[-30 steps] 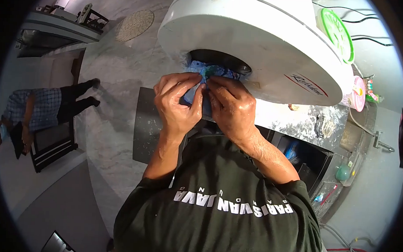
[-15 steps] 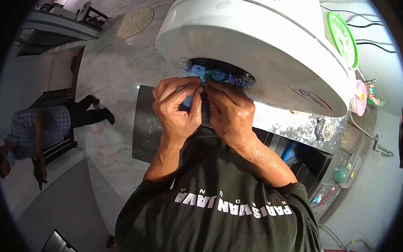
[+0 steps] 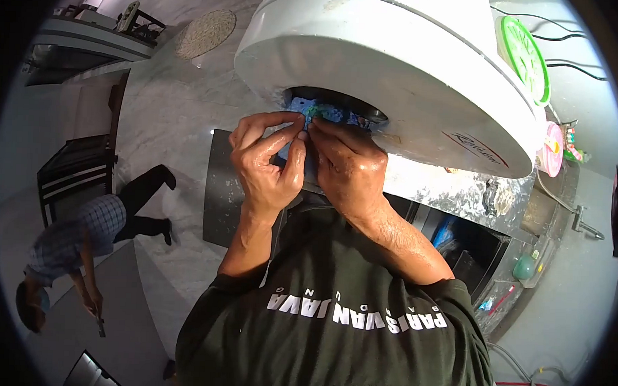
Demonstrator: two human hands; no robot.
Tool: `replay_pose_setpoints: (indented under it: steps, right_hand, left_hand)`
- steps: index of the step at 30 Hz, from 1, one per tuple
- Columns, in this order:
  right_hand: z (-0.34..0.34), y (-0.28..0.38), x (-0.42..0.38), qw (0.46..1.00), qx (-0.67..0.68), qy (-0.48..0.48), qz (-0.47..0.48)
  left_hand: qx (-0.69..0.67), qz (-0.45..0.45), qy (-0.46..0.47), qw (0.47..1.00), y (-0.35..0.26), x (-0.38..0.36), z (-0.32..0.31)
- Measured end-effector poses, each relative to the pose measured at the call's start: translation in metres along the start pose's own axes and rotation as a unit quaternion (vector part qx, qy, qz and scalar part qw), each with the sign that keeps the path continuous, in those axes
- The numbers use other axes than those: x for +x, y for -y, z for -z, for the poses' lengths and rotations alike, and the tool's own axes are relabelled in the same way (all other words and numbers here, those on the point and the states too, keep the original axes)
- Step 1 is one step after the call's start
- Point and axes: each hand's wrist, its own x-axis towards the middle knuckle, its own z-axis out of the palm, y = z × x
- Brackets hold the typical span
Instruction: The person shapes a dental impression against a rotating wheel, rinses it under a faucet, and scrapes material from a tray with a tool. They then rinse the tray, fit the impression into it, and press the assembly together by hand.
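Observation:
My left hand (image 3: 264, 163) and my right hand (image 3: 345, 168) are pressed together, fingertips meeting on a blue patterned cloth (image 3: 325, 113) with a green spot. The cloth sits at the dark opening (image 3: 356, 105) in the underside of a big white round machine (image 3: 395, 67). Both hands pinch the cloth at its near edge; most of the cloth is hidden behind my fingers. My dark green shirt (image 3: 339, 316) fills the lower view.
A marbled counter (image 3: 459, 188) runs under the machine, with a sink and tap (image 3: 580, 219) at right. Shelves with bottles (image 3: 524, 265) lie below. Another person in a checked shirt (image 3: 82, 243) walks on the marble floor at left. A round mat (image 3: 205, 34) lies far off.
My hands have shifted slightly up toward the opening, still pinching the cloth. The other person has walked down and to the right across the floor.

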Motion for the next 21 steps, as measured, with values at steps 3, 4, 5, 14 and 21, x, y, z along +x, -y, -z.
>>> replay_pose_setpoints:
  steps: [3, 4, 5, 14, 21]
  right_hand:
    - [0.001, 0.005, 0.002, 1.000, -0.001, 0.004, -0.014]
    - [0.001, 0.005, 0.002, 1.000, -0.002, 0.003, -0.016]
    - [0.000, 0.006, 0.001, 1.000, -0.002, 0.003, -0.018]
    - [0.008, 0.010, 0.000, 0.999, 0.003, 0.030, -0.008]
    - [0.019, -0.002, -0.012, 0.999, -0.035, -0.010, 0.028]
  left_hand:
    - [0.003, -0.001, 0.005, 1.000, 0.001, 0.001, 0.002]
    - [0.006, -0.002, 0.007, 1.000, 0.001, 0.001, 0.002]
    - [0.005, -0.002, 0.005, 1.000, 0.002, 0.002, 0.002]
    - [0.013, -0.019, -0.002, 1.000, 0.003, 0.003, 0.001]
    - [0.068, -0.022, -0.019, 0.997, 0.001, -0.002, -0.003]
